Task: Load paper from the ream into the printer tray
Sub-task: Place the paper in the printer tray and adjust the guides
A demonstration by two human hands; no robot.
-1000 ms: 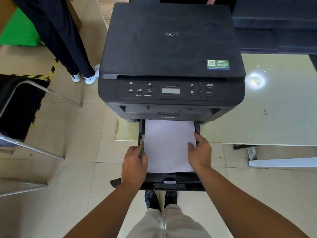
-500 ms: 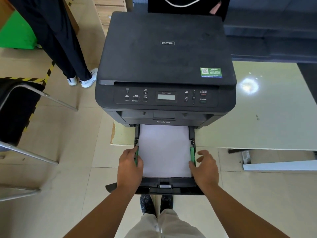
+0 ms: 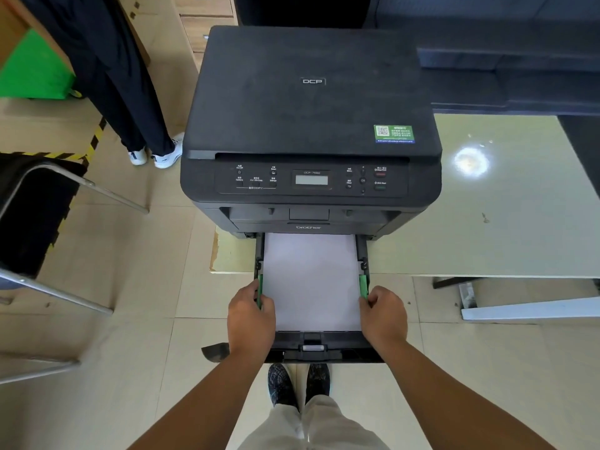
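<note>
A black printer (image 3: 308, 102) stands on a pale table, with its paper tray (image 3: 324, 347) pulled out toward me. A white stack of paper (image 3: 311, 280) lies flat inside the tray. My left hand (image 3: 250, 316) pinches the green left paper guide (image 3: 259, 287) at the tray's left side. On the other side my right hand (image 3: 383, 316) has its fingers closed on the green right paper guide (image 3: 363, 285). Both guides sit against the paper's side edges. No ream is in view.
The pale green table (image 3: 487, 228) extends to the right of the printer. A metal-framed chair (image 3: 39, 222) stands at the left. Another person's legs and white shoes (image 3: 156, 154) are behind it. My own feet (image 3: 298, 381) are under the tray.
My right hand moved off the paper's right edge and closed on the right guide. My left hand stayed at the left guide. The head camera shifted slightly.
</note>
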